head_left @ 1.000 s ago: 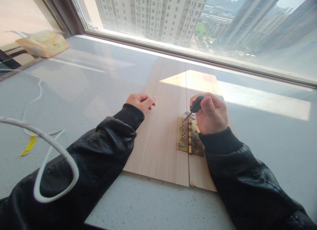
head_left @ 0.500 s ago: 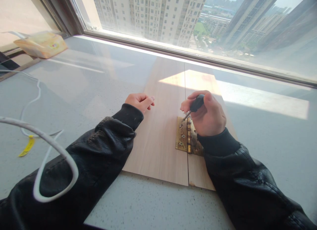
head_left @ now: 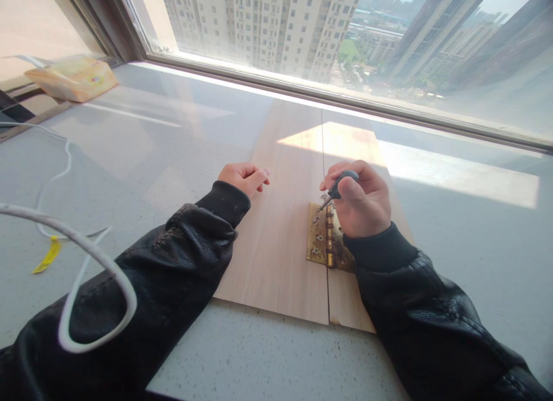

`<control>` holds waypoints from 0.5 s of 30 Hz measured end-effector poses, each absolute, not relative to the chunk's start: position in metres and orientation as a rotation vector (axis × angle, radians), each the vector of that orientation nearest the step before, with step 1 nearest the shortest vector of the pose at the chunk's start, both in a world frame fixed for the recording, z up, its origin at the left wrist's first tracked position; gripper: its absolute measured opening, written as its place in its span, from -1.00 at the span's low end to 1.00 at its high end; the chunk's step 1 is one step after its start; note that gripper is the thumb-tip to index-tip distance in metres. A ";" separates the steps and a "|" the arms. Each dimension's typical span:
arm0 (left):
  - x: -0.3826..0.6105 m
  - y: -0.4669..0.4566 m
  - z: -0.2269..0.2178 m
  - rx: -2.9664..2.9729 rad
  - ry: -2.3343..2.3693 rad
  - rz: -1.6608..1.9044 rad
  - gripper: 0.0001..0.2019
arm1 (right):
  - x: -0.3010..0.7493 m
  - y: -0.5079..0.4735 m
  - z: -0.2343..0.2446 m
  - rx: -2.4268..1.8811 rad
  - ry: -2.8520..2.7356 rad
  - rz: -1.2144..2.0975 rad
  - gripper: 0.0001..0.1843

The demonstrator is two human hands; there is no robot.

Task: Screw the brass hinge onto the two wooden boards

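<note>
My right hand [head_left: 365,199] is closed around the dark handle of a short screwdriver [head_left: 344,182]. The screwdriver slants down to the left, its tip at the upper left screw of a brass hinge [head_left: 317,237]. Several screws sit in the hinge's left leaf; the right leaf is partly hidden by my right hand and sleeve. Under the hinge lie two pale wooden boards, a wide left one [head_left: 276,251] and a narrower right one [head_left: 348,303], side by side with a thin seam between. My left hand [head_left: 244,177] rests at the left board's edge, fingers curled; anything inside them is hidden.
A white cable [head_left: 129,300] loops over my left sleeve, with a yellow tag [head_left: 47,256] beside it. A tissue pack [head_left: 73,78] lies in the far left corner of the speckled white counter [head_left: 268,355]. A window frame [head_left: 302,93] borders the far edge.
My right hand has rolled round the screwdriver handle and the handle has tilted slightly. The tip stays at the same screw. My left hand and the boards have not moved.
</note>
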State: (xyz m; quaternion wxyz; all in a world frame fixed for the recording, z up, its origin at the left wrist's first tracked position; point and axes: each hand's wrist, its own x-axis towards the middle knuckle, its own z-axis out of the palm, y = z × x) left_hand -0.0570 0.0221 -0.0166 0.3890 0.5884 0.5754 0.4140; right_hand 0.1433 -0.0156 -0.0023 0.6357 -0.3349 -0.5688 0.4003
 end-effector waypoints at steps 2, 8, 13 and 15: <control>-0.057 0.022 -0.017 1.491 1.461 1.052 -0.70 | 0.147 -0.015 -0.003 -0.789 -1.284 0.931 -0.75; -0.057 0.021 -0.016 1.490 1.459 1.053 -0.70 | 0.150 -0.016 -0.001 -0.799 -1.373 1.000 -0.66; -0.058 0.022 -0.016 1.519 1.461 1.044 -0.69 | 0.145 -0.019 0.002 -0.816 -1.375 1.029 -0.64; -0.058 0.022 -0.016 1.527 1.461 1.041 -0.69 | 0.144 -0.018 0.002 -0.790 -1.358 1.036 -0.67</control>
